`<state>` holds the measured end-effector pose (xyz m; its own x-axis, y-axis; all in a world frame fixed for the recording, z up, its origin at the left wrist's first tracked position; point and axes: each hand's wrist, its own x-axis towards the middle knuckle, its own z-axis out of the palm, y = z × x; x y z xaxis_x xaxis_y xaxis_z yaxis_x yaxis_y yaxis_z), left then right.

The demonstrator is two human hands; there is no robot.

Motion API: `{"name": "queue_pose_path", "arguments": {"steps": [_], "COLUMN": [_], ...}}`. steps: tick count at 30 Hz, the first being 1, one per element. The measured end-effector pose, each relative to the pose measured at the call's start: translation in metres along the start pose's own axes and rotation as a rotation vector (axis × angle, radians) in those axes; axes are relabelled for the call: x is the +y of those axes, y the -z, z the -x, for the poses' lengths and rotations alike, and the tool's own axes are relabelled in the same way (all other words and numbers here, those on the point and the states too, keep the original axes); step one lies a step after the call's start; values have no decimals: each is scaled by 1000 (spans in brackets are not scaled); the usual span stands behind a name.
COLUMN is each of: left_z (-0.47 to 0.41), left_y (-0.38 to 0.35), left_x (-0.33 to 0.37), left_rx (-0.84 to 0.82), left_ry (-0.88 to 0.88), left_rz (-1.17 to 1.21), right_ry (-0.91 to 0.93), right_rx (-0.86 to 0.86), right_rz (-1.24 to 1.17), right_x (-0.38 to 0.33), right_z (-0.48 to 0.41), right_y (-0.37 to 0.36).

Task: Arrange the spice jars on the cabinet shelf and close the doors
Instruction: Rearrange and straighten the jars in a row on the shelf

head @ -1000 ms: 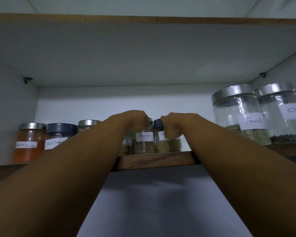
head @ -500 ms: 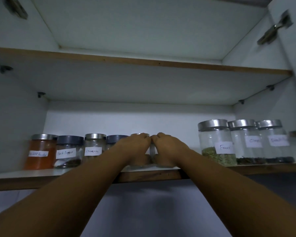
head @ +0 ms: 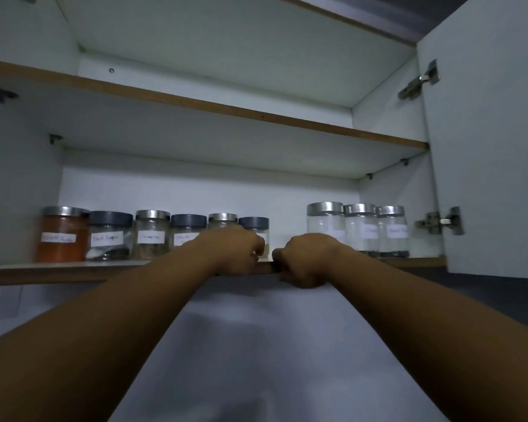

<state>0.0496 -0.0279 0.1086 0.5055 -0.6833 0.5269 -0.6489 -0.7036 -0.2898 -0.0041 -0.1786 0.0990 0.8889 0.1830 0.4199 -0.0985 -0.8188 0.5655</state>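
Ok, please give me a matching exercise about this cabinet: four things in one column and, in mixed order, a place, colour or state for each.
Things
1. jar of orange powder
2. Black Pepper jar
3. right door
4. rightmost large jar

Place, colour or state
a. swung open
b. dark lid
c. right end of the row
d. left end of the row

Pairs: 1-d, 2-b, 3-a, 4-c.
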Motion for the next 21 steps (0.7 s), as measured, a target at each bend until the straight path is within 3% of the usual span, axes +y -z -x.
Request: {"name": "queue_pose_path", "arguments": {"steps": [4,13,21], "left_z": [6,-1,-45], "left_y": [9,18,12], "left_x": [19,51,97], "left_rx": [-33,-61,12], "left_ry": [12,96,216], "left_rz": [14,-35,-16], "right_ry": [-51,-100,-223], "right_rx": [-48,58,315], "right_rz": [17,-10,-169], "right_x": [20,92,177], "right_z": [25,52,59], "right_y": [5,-14,-63]}}
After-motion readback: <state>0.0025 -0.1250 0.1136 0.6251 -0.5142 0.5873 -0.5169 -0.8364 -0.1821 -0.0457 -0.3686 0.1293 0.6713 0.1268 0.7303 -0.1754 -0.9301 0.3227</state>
